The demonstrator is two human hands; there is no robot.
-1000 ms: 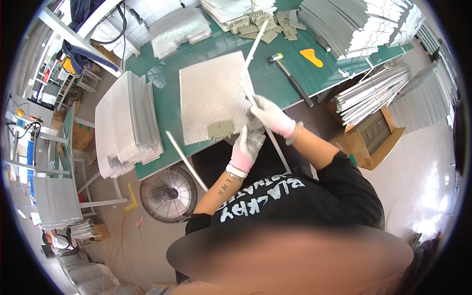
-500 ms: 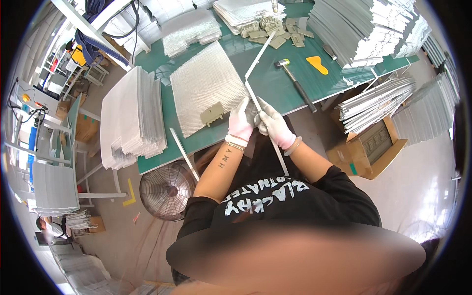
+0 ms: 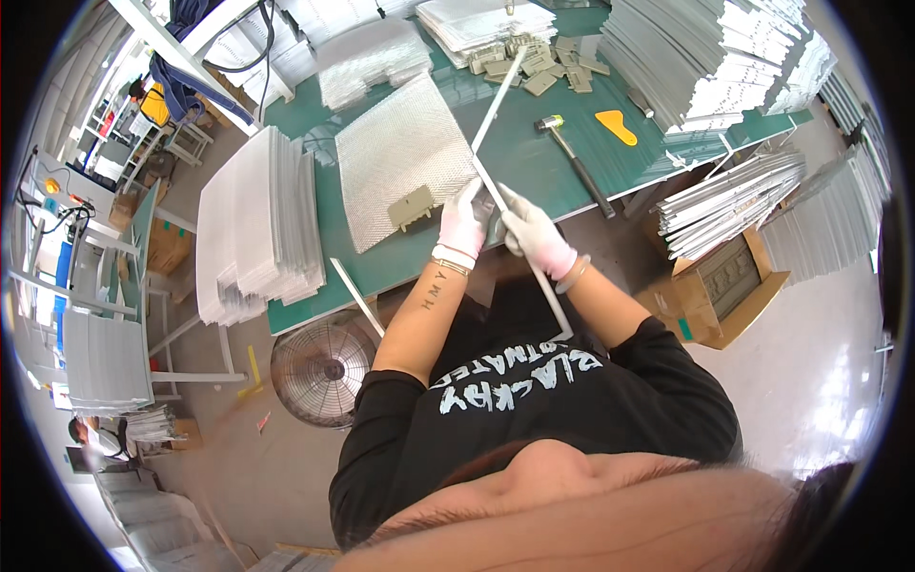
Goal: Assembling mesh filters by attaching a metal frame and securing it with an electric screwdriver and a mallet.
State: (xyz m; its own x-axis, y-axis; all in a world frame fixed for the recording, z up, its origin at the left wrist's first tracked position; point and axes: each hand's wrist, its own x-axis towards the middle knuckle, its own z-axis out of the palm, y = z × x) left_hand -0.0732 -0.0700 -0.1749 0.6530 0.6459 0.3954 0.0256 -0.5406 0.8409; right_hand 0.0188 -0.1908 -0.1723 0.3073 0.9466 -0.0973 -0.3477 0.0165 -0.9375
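Pinching a white strip between thumb and fingers, the right grip holds it below its bend, the upper part reaching away across the green surface and the lower end hanging toward the black shirt. The left grip is just beside the strip, fingers pointing up; whether it presses on anything cannot be told. A silvery mesh panel lies left of the strip, its near right corner partly screened by the left grip, with an olive bracket at its near edge. The strip's far end overlaps a pile of similar brackets in view. To the right lie a hammer and a yellow scraper; a panel stack stands to the left, and another white strip juts over the near edge.
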